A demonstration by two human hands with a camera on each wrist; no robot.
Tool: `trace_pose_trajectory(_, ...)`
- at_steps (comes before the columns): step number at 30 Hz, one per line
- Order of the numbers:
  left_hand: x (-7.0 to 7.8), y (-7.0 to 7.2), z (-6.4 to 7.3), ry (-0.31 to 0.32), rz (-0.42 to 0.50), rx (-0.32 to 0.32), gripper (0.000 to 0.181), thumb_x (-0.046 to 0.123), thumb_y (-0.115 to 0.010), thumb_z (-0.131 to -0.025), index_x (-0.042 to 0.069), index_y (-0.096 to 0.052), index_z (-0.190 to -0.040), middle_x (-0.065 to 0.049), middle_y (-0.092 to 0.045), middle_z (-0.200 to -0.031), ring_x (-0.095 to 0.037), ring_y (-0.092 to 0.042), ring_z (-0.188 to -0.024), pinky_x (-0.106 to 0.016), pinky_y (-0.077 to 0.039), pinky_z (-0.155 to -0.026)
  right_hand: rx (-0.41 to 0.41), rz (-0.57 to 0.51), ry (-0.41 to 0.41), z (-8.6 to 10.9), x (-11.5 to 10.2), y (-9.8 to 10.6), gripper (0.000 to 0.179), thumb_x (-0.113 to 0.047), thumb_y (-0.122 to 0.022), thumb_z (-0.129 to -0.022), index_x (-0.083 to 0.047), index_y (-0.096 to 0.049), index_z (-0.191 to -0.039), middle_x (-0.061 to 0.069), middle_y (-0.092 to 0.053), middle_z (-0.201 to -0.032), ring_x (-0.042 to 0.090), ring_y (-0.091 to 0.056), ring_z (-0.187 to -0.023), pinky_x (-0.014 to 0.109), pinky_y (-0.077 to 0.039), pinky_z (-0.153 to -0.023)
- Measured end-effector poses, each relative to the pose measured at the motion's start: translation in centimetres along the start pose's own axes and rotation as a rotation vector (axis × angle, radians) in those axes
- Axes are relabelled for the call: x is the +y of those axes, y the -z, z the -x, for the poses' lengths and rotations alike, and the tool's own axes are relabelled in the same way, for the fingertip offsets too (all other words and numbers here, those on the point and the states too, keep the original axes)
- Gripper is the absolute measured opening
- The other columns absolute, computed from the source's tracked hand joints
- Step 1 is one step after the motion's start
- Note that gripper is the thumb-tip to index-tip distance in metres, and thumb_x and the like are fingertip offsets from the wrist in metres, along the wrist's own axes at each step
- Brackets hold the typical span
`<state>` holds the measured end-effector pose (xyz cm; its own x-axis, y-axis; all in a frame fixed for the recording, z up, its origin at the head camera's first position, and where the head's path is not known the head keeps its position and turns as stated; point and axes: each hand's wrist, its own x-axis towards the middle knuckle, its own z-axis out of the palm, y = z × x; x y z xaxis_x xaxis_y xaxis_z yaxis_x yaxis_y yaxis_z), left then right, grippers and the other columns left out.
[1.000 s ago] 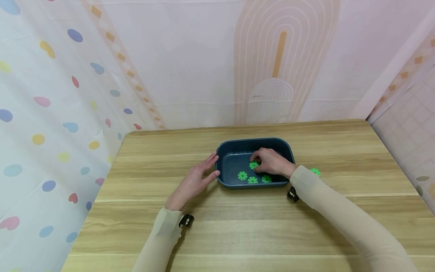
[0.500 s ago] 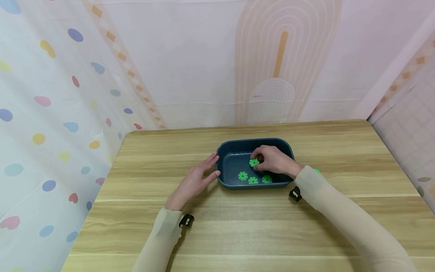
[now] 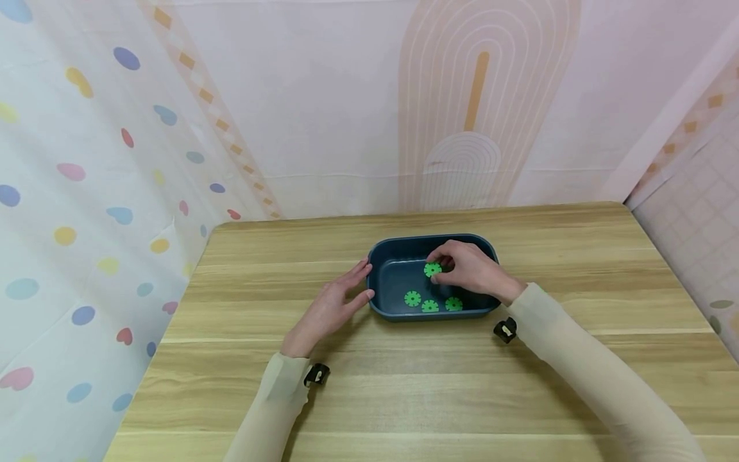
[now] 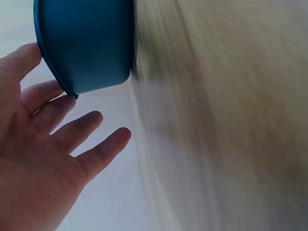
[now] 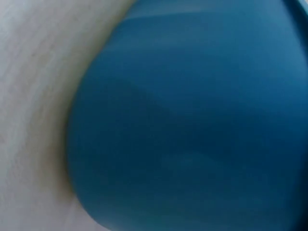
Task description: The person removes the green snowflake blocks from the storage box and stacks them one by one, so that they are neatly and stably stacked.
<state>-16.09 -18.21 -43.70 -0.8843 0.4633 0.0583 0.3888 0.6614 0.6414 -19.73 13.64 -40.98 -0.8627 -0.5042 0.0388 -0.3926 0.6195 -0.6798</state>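
Note:
A dark blue rounded bin (image 3: pixel 388 273) sits on the wooden table. Over its inside, my right hand (image 3: pixel 470 266) pinches a green notched plastic disc (image 3: pixel 432 270) between thumb and fingers. Several similar green discs (image 3: pixel 412 299) lie on the bin's floor near its front wall. At the left end, my left hand (image 3: pixel 330 307) touches the rim with spread, relaxed fingers. The left wrist view has that hand (image 4: pixel 45 139) with fingertips right at the edge of the bin (image 4: pixel 89 43). In the right wrist view the bin's outer wall (image 5: pixel 183 120) fills most of the picture, hiding the right hand.
A bit of another green disc (image 3: pixel 544 289) peeks out behind the right sleeve, on the table (image 3: pixel 404 385) to the right of the bin. A patterned curtain (image 3: pixel 323 109) hangs behind the table and along its left side.
My right hand has risen slightly and shifted a little right, lifting the green disc from the bin's floor. The left hand stays at the rim.

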Motion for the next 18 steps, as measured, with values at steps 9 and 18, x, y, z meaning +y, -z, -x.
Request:
trace_pose_trajectory(9, 0.2, 0.0, 0.0, -0.001, 0.000, -0.003, 0.058, 0.033, -0.058, -0.108, 0.011, -0.041, -0.159, -0.005, -0.031, -0.167, -0.031, -0.035, -0.149, -0.051, -0.034, -0.119, 0.047, -0.038, -0.009, 0.7, -0.1, 0.7, 0.033, -0.017, -0.081, -0.091, -0.006, -0.073, -0.121, 0.006, -0.068, -0.113, 0.024, -0.063, -0.100, 0.043, -0.054, -0.089)
trace_pose_trajectory(18, 0.3, -0.1, 0.0, 0.003, -0.004, -0.006, 0.058, 0.033, -0.058, -0.108, 0.011, -0.041, -0.159, -0.001, -0.030, -0.168, -0.029, -0.035, -0.150, -0.051, -0.035, -0.119, 0.076, -0.075, 0.007, 1.6, -0.3, 1.2, 0.033, -0.016, -0.081, -0.091, -0.005, -0.072, -0.122, 0.007, -0.067, -0.118, 0.028, -0.062, -0.105, 0.046, -0.054, -0.093)
